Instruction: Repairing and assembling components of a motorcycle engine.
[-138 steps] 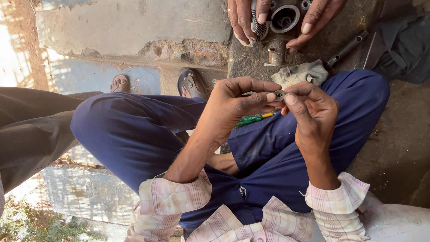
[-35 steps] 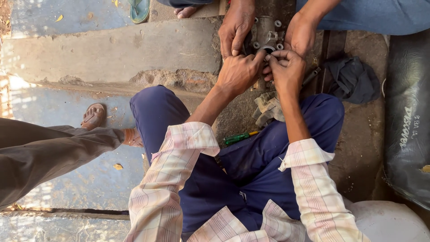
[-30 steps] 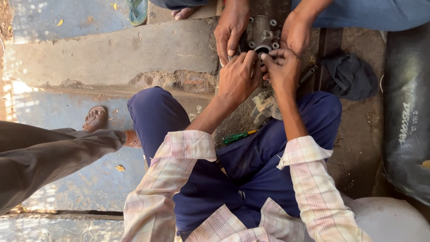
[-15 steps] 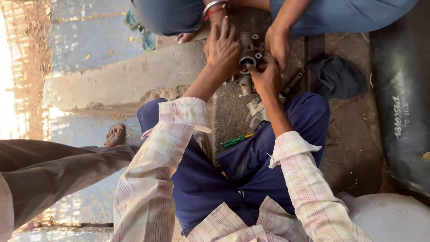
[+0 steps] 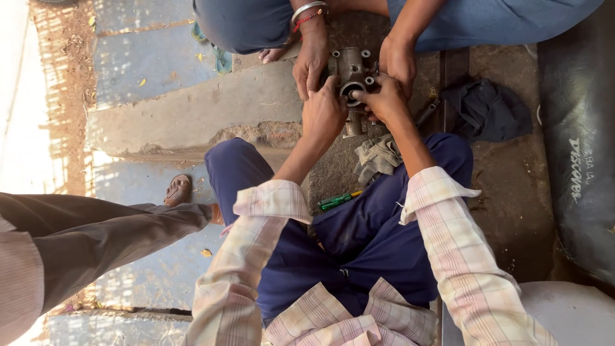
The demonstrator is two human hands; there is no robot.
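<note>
Both grips meet at the round bore of a grey metal casting (image 5: 353,83): the right hand (image 5: 383,97) pinches something small at the bore's rim, the left hand (image 5: 323,112) presses its fingertips against the casting's left flank. The casting lies on the ground just ahead of both hands, the right nearer the bore, its long axis running away from the person, bore facing up. A co-worker's hands (image 5: 312,59) clasp its far end on either side.

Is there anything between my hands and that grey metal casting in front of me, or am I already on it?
Nothing visible stands between. Your left hand and right hand already rest on the metal casting, fingers at its round bore. Another person's hands grip its two sides, beside yours rather than in the way.
</note>
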